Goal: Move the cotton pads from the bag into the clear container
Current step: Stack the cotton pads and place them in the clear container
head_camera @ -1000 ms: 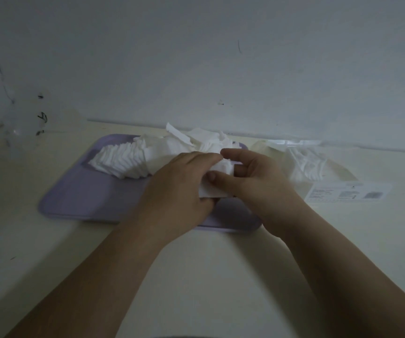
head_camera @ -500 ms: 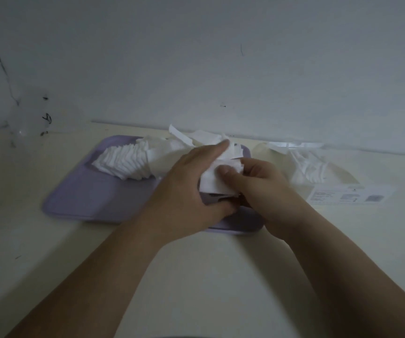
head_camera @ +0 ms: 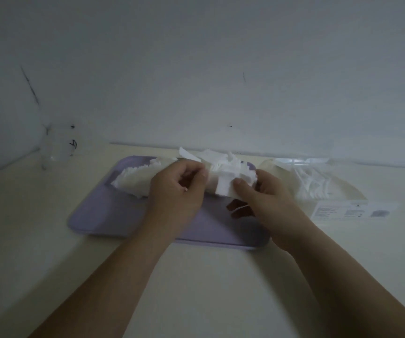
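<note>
Two bare forearms enter from the near edge and converge over the cream table (head_camera: 196, 289). A lavender tray (head_camera: 104, 211) lies flat on the table, its near rim just beyond the wrists.

Hand state:
- The left hand (head_camera: 179, 189) is above the middle of the tray. Its fingers are curled inward and its thumb points right, closing against the left end of the cotton pads (head_camera: 228, 189).
- The right hand (head_camera: 267, 198) is above the right part of the tray. Its thumb presses the near face of the same bundle and its fingers wrap behind it, so the bundle is pinched. The bundle is held between both hands, raised clear of the tray floor.

Location of the task items:
- A fanned row of pads (head_camera: 133, 179) lies on the left rear part of the tray, running behind the left hand. More loose white pads are heaped at the rear rim, behind the held bundle.
- The bag (head_camera: 318, 186) lies on the table just beside the right edge of the tray. It is translucent, with white pads visible inside and a printed label (head_camera: 352, 211) at its near end.
- The clear container (head_camera: 57, 150) stands at the far left, against the wall (head_camera: 196, 69) and well apart from the tray. Small black marks show on it; its contents cannot be made out
</note>
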A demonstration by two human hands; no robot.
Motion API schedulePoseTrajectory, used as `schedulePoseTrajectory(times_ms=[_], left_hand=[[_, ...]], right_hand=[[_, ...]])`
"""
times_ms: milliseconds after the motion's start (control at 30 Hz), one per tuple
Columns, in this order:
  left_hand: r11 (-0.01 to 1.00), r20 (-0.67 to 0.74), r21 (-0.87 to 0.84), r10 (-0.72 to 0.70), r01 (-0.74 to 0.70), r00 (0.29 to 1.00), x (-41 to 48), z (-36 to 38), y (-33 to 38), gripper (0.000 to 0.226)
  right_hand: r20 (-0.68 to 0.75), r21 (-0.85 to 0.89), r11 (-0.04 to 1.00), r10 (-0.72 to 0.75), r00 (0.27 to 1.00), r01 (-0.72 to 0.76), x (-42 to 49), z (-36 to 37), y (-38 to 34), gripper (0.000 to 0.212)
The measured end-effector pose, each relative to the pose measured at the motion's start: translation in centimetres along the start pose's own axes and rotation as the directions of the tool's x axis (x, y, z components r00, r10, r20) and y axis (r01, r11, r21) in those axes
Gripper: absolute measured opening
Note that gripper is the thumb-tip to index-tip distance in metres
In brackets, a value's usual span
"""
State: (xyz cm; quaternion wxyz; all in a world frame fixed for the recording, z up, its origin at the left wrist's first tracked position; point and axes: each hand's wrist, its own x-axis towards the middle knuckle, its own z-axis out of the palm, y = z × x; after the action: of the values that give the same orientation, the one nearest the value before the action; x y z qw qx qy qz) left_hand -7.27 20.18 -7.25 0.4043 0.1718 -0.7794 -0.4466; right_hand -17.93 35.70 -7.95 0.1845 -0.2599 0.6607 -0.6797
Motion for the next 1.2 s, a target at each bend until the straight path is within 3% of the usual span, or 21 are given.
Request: schedulePoseTrajectory(times_ms=[100, 233, 300, 433, 500, 600, 667, 767, 1000, 1200], left_hand=[[0.973, -0.149, 0.231, 0.023, 0.012, 0.989, 3.3, -1.5, 0.3, 0.011], [0.902, -0.089, 0.369, -0.205, 0.224, 0.975, 6.8, -1.6, 0.4, 0.054], [0.892, -0.019, 0.378, -0.262, 0.25, 0.965, 7.6, -1.1, -0.1, 0.056], [0.968, -0.056, 0.224, -0.101, 0.111, 0.993, 7.4, -1.4, 0.0, 0.032], [0.999, -0.057, 0.01, -0.05, 0.051, 0.997, 6.6, -2.1, 1.2, 0.028], [0.92, 0.196, -0.35, -0.115, 0.179, 0.974, 4.2, -1.8, 3.4, 0.022], [0.851, 0.297, -0.445, -0.155, 0.28, 0.942, 2.4, -0.7, 3.7, 0.013], [0.863, 0.325, -0.407, -0.169, 0.299, 0.93, 0.9, 0.7, 3.0, 0.005], [0.938, 0.205, -0.301, -0.113, 0.173, 0.972, 0.7, 2.0, 1.4, 0.009], [0.956, 0.105, -0.249, -0.134, 0.156, 0.985, 0.7, 2.7, 0.4, 0.016]], right_hand=[[-0.079, 0.018, 1.0, -0.01, 0.997, 0.011, 0.2, -0.2, 0.1, 0.009], [-0.078, 0.028, 1.0, -0.003, 0.997, 0.005, 0.1, -0.1, 0.0, 0.011], [-0.075, 0.032, 0.999, -0.002, 0.997, 0.005, 0.0, 0.0, -0.1, 0.012], [-0.066, 0.083, 0.997, 0.009, 0.998, -0.004, -0.1, -0.2, -0.2, 0.01], [-0.056, 0.109, 0.994, 0.025, 0.998, -0.018, 0.0, -0.2, -0.2, 0.012], [-0.024, 0.144, 0.989, 0.036, 0.999, -0.032, 0.3, -0.2, 0.1, 0.017], [0.028, 0.194, 0.98, 0.035, 0.999, -0.04, 0.2, -0.1, 0.1, 0.023], [0.098, 0.237, 0.97, 0.029, 0.995, -0.051, 0.0, -0.2, 0.1, 0.026], [0.115, 0.263, 0.961, 0.05, 0.992, -0.079, 0.1, -0.1, -0.3, 0.023], [0.123, 0.256, 0.962, 0.069, 0.99, -0.099, 0.0, 0.1, -0.3, 0.025]])
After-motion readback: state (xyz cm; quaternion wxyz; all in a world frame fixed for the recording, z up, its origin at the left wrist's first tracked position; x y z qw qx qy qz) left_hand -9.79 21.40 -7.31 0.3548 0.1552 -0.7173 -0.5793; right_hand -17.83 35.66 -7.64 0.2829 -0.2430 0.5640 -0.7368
